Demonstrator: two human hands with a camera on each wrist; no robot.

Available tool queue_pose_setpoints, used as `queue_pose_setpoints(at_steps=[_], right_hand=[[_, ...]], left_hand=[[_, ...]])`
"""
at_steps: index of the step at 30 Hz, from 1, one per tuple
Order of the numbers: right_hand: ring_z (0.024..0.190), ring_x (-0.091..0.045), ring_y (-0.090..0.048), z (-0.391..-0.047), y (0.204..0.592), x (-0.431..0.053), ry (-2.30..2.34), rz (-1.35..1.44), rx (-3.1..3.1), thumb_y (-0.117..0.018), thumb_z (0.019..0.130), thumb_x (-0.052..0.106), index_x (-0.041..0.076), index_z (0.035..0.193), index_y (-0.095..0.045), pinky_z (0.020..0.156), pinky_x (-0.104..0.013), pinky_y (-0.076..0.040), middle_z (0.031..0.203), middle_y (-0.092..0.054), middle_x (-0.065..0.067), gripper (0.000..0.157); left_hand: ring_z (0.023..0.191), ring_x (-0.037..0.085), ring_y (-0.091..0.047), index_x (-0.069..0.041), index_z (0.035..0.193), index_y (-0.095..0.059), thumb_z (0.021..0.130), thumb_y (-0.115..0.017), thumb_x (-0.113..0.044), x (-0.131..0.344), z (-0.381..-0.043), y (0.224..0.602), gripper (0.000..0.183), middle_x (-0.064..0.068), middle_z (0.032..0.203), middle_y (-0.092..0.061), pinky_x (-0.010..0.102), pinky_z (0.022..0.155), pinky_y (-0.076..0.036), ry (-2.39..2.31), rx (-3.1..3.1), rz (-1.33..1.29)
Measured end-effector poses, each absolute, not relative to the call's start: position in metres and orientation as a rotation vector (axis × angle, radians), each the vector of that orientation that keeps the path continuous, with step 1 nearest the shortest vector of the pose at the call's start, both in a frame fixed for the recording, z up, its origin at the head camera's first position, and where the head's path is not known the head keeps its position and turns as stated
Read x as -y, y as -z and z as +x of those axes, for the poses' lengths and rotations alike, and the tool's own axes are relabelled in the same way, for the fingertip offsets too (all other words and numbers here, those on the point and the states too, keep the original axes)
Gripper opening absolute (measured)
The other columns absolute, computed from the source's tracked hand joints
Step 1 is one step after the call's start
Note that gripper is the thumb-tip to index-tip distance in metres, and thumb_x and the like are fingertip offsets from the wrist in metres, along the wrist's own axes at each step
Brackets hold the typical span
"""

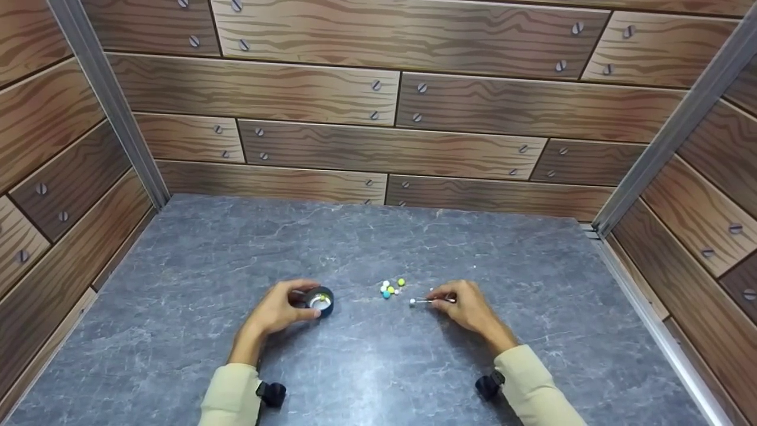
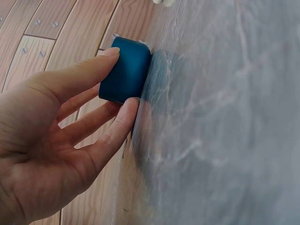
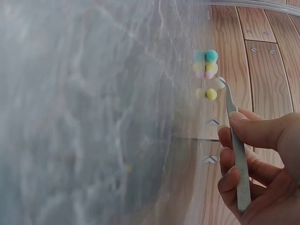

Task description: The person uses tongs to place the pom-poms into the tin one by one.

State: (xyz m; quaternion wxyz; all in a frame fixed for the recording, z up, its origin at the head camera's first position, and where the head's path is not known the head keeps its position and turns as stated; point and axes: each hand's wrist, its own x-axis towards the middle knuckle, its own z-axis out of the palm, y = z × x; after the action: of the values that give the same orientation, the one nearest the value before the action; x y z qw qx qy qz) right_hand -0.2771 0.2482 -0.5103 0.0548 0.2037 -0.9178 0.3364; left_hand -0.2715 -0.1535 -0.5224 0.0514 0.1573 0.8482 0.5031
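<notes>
Head: left hand [image 1: 279,307] grips a round container [image 1: 330,302] at its fingertips, right hand [image 1: 468,305] pinches tweezers [image 1: 426,302] with a white ball [image 1: 412,302] at the tip, loose balls [image 1: 390,290] on the table [image 1: 355,361] between both hands, nearer the right. Left wrist: container is blue, held between thumb and fingers. Right wrist: bent tweezer tip ahead of the hand, at the white ball.

Texts: none can be read | labels and brands: none can be made out | numbers and signs: none can be read in head, left wrist or right wrist view
</notes>
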Motion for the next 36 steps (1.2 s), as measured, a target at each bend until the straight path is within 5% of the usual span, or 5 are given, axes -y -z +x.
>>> queue_pose_setpoints(at_steps=[36], right_hand=[[0.074,-0.007,-0.062,-0.274,0.5,-0.196,-1.201,0.713,2.729,-0.077,0.087,0.001,0.007,0.099,-0.083,0.065,-0.018,-0.051,0.097,-0.08,-0.012,0.014]], left_hand=[[0.114,0.036,-0.069,-0.007,0.13,-0.07,0.081,-0.088,-0.011,0.151,-0.271,0.522,0.053,0.018,0.128,-0.071,0.051,0.097,-0.056,-1.534,-2.591,0.439]])
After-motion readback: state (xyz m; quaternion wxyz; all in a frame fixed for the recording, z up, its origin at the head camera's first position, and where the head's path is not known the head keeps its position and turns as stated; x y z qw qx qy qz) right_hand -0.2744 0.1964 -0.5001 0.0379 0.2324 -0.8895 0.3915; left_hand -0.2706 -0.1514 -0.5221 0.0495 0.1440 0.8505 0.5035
